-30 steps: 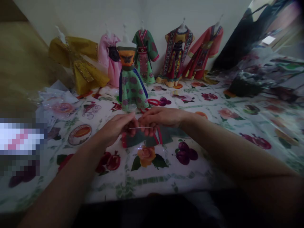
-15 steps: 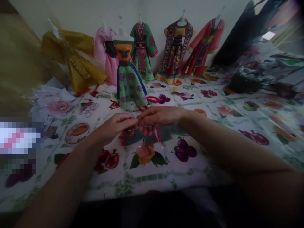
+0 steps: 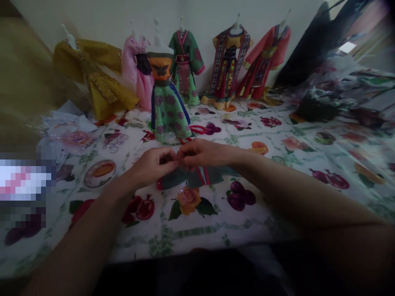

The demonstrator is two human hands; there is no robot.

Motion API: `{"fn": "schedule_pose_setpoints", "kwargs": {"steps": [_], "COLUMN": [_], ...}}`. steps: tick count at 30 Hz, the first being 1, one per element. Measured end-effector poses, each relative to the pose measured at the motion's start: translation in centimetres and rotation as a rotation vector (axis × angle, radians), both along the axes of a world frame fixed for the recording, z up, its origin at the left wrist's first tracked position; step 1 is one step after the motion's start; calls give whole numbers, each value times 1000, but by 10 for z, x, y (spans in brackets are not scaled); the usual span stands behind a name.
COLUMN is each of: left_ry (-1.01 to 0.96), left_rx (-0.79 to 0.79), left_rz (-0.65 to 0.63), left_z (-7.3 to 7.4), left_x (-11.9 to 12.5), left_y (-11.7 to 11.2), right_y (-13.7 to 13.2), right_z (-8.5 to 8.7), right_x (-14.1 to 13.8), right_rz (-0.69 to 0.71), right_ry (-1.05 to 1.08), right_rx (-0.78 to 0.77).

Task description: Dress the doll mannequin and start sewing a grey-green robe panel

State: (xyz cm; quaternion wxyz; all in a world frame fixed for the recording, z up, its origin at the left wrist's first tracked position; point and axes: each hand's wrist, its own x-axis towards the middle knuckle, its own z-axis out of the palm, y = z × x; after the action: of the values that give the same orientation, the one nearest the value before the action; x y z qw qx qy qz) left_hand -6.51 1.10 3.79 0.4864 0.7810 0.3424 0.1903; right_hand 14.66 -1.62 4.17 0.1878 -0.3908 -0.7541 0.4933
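A small dark green doll garment with red edging [image 3: 185, 179] lies flat on the table in front of me. Above its upper edge, my left hand [image 3: 154, 164] is closed, thumb and fingers pinched together. My right hand [image 3: 203, 153] bends over from the other side, its fingertips also pinched and meeting those of the left. Whatever sits between the fingertips is too small and hidden to make out. Just behind my hands stands a doll form in an orange top with a butterfly and a green flowered skirt [image 3: 170, 111]. A red cord [image 3: 197, 129] lies beside that skirt.
Along the wall stand several dressed doll forms, among them a mustard robe [image 3: 101, 92], a pink dress [image 3: 143, 88] and a green robe [image 3: 185, 61]. Clear plastic packets [image 3: 72, 131] lie at the left. Plastic-wrapped bundles [image 3: 333, 98] crowd the right side of the fruit-patterned tablecloth [image 3: 197, 222].
My fingers have curled in and drawn together into a tighter pinch. A white dotted strand that ran across the fingers is now out of sight. The garment stays where it was.
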Motion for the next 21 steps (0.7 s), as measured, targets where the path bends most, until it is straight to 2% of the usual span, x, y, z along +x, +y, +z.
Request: {"fn": "schedule_pose_setpoints", "kwargs": {"steps": [3,7,11,17,21], "left_ry": [12,-29,-60,-49,0], "left_rx": [115,181,248,333,454], "left_rz": [46,89,151,125,142], "left_z": [-4,-5,-4,-3,-4], "left_x": [0,0,2,2,3], "left_y": [1,0,-2,-3,-3], "right_y": [-5,-12,-15,-18,-19], "right_z": [4,12,14,11,10], "right_x": [-6,-14,-18,-20,-22], "right_rz": [-100,-212,-250,-286,-301], "right_ry": [-119,-255,-279,-378,-410], "right_rx": [153,346,401,500,527]}}
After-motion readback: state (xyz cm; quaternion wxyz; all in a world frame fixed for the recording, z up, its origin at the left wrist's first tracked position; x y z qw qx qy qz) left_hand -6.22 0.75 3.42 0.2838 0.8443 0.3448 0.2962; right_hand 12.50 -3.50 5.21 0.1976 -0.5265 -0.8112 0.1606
